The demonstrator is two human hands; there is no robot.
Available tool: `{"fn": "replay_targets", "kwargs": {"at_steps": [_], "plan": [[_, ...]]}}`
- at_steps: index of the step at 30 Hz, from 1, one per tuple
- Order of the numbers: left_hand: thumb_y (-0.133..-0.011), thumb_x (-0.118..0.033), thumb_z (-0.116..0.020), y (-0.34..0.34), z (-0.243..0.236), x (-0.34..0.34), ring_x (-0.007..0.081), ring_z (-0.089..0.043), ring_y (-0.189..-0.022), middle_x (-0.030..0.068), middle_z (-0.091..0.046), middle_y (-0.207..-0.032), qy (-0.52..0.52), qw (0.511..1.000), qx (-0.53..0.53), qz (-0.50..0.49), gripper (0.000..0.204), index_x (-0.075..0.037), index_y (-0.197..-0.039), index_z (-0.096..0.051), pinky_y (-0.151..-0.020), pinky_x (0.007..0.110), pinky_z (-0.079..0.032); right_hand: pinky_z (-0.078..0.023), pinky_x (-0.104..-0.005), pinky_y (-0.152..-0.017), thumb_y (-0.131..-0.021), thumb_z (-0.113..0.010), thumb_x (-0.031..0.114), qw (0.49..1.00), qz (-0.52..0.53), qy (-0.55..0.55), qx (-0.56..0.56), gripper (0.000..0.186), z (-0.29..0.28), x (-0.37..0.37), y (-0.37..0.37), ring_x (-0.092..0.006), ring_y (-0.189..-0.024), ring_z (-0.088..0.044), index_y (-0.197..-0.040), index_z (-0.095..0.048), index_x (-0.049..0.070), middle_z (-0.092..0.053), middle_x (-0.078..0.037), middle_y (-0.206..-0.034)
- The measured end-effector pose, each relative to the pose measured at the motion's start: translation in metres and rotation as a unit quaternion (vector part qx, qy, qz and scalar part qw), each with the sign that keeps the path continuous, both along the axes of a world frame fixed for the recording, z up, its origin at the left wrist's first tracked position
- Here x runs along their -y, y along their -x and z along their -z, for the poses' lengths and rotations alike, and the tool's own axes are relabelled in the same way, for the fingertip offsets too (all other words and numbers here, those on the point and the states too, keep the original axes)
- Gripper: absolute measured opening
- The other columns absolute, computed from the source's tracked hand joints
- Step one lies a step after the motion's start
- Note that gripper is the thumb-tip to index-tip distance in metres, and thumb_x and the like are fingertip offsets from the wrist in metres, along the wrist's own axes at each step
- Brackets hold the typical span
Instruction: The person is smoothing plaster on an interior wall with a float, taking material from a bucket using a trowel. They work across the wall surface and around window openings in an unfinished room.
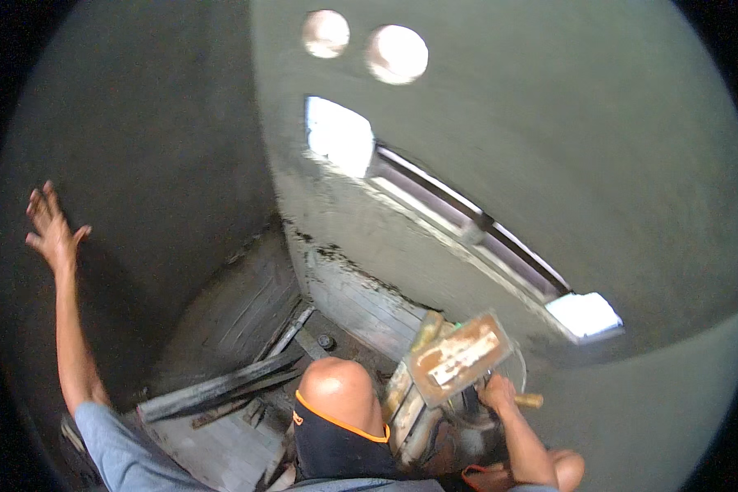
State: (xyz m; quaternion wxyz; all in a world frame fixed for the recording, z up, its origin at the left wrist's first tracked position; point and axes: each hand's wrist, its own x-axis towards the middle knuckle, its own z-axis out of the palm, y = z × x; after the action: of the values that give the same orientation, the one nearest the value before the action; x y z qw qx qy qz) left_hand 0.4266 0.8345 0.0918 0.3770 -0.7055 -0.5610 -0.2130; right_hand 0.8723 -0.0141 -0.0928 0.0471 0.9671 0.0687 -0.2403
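Note:
On the dark plastered wall (148, 107) at the left, my left hand (57, 234) rests with its fingers spread. My right hand (498, 394), low at the right, is curled closed just below a rectangular metal plastering tool (476, 344) with a brown, plaster-stained face and a white strip. What those fingers grip is partly hidden. A short wooden handle (530, 400) sticks out to the right of that hand. Beneath the tool are a round bucket (517, 361) and stained boards (402, 384). My bent knee (336, 385) is between my hands.
The plastered wall ahead (549, 139) has two round holes (396, 54) and a long slot with bright openings (584, 314) at both ends. Long timbers (221, 385) and debris lie in the corner at lower left. Another plastered surface (648, 410) curves along the lower right.

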Motion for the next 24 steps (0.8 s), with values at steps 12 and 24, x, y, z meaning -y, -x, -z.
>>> {"fn": "replay_targets", "kwargs": {"at_steps": [12, 24], "plan": [[-0.058, -0.034, -0.098, 0.010, -0.010, 0.033, 0.0250, 0.013, -0.159, -0.0061, 0.016, -0.173, -0.063, 0.992, 0.085, 0.072, 0.147, -0.041, -0.165, 0.003, -0.119, 0.078, -0.021, -0.059, -0.0512, -0.085, -0.078, -0.086, 0.028, 0.994, -0.029, -0.006, 0.109, 0.035, 0.085, 0.013, -0.008, -0.0463, -0.096, -0.072, -0.094, -0.076, -0.002, -0.074, -0.029, -0.097], [-0.059, -0.036, -0.097, 0.022, -0.020, 0.023, 0.0253, 0.007, -0.160, -0.0085, 0.013, -0.173, -0.084, 0.991, 0.072, 0.079, 0.144, -0.044, -0.164, 0.002, -0.118, 0.080, -0.023, -0.056, -0.0537, -0.089, -0.080, -0.081, 0.041, 0.997, -0.076, 0.005, 0.012, 0.047, 0.076, 0.013, -0.019, -0.0443, -0.102, -0.072, -0.104, -0.078, 0.001, -0.074, -0.029, -0.103]]}}
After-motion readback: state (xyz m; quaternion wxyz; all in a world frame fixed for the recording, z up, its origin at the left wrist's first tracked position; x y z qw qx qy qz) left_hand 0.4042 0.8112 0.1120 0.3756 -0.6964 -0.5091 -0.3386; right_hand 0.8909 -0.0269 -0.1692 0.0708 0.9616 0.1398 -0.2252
